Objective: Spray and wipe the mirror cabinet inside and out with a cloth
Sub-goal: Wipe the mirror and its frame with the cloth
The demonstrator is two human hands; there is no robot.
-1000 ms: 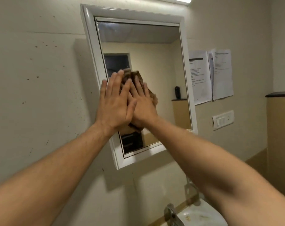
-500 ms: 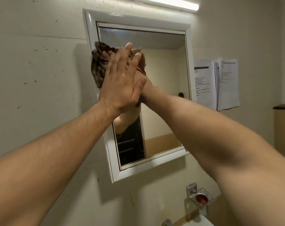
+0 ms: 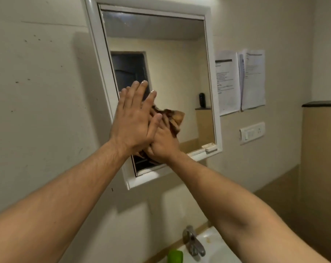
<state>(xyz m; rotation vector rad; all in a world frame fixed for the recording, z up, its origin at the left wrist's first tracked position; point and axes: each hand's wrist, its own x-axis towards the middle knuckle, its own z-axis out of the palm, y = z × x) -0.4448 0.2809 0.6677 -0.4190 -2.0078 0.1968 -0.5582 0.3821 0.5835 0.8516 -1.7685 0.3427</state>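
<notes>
Brown crumpled cloth (image 3: 173,115) pressed flat against the lower middle of the white-framed mirror cabinet (image 3: 210,76) by two stacked hands.

The right hand (image 3: 163,141) lies palm-down on the cloth with fingers spread, pinning it to the glass rather than clenching it; the left hand (image 3: 131,120) rests flat and open on top of the right, fingers pointing up toward the left edge of the mirror. The cabinet door is closed, its frame hanging on a cream wall (image 3: 39,88). Printed paper sheets (image 3: 240,80) and a white switch plate (image 3: 252,132) sit on the wall right of the frame. Below, a chrome tap (image 3: 193,242) stands on a white basin (image 3: 215,251) beside a green object (image 3: 175,256).
</notes>
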